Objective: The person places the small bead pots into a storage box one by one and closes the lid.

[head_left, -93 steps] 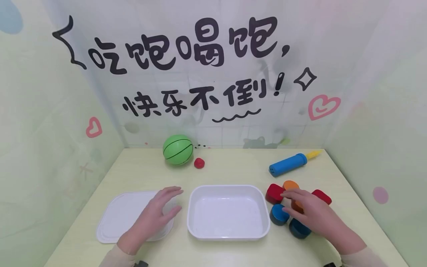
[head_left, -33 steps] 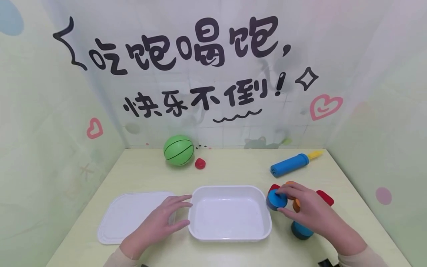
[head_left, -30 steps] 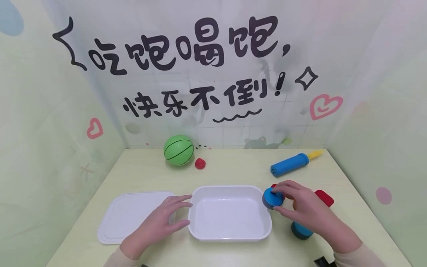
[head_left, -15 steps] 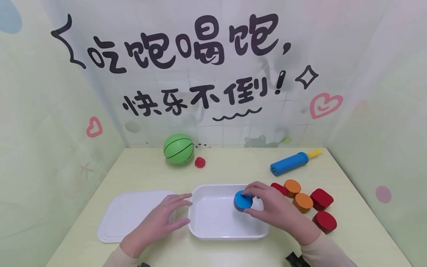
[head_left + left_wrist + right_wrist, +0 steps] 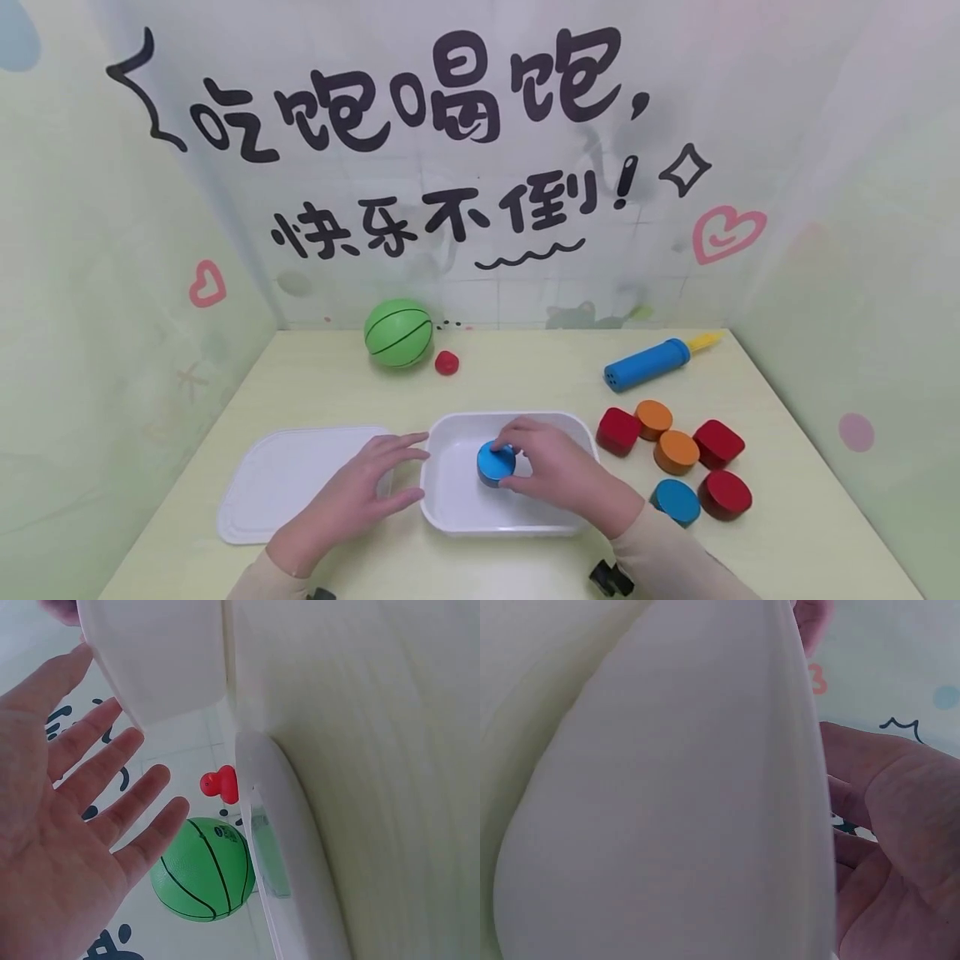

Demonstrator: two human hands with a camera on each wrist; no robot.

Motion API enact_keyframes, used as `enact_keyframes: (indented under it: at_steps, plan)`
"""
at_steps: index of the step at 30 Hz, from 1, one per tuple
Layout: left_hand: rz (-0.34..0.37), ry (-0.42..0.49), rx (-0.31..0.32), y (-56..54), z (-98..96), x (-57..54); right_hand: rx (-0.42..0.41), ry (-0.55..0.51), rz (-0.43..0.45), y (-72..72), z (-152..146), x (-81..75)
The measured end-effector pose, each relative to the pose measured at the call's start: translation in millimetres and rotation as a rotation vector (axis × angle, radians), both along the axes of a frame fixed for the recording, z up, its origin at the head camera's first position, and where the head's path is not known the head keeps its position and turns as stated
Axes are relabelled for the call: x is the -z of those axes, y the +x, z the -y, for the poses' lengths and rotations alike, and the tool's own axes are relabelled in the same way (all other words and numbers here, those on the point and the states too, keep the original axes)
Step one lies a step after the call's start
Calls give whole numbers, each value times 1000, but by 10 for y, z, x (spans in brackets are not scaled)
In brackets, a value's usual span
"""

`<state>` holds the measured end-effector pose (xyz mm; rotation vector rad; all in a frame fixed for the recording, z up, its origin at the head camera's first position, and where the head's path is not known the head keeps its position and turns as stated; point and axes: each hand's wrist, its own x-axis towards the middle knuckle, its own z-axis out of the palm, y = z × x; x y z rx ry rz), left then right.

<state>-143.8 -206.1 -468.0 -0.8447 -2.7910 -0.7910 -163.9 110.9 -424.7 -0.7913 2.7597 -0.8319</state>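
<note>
At frame centre, on a pale yellow-green counter (image 5: 525, 379) walled by pastel lettered panels
Right hand (image 5: 558, 471), its grip pinching a blue disc (image 5: 496, 462), sits inside the white tray (image 5: 457, 517); left hand (image 5: 352, 498), grip wide, rests by the tray's left rim; green ball (image 5: 398, 333) upper left.

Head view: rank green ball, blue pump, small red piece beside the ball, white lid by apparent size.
1. white lid, nearest the camera, so partly perspective
2. blue pump and green ball: too close to rank
3. small red piece, clearly smallest
</note>
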Motion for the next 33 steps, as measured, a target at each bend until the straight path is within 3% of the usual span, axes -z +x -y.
enact_keyframes:
  at_steps: [6,14,23,33]
  plan:
    - [17,2,6,-11,6,-3,-5,24,38,-23,201,26]
    - [28,1,4,-27,8,3,-22,41,7,-139,398,109]
    - [24,7,7,-25,13,-10,16,13,26,-258,581,152]
    - [0,15,26,-30,22,-1,62,54,37,-280,751,162]
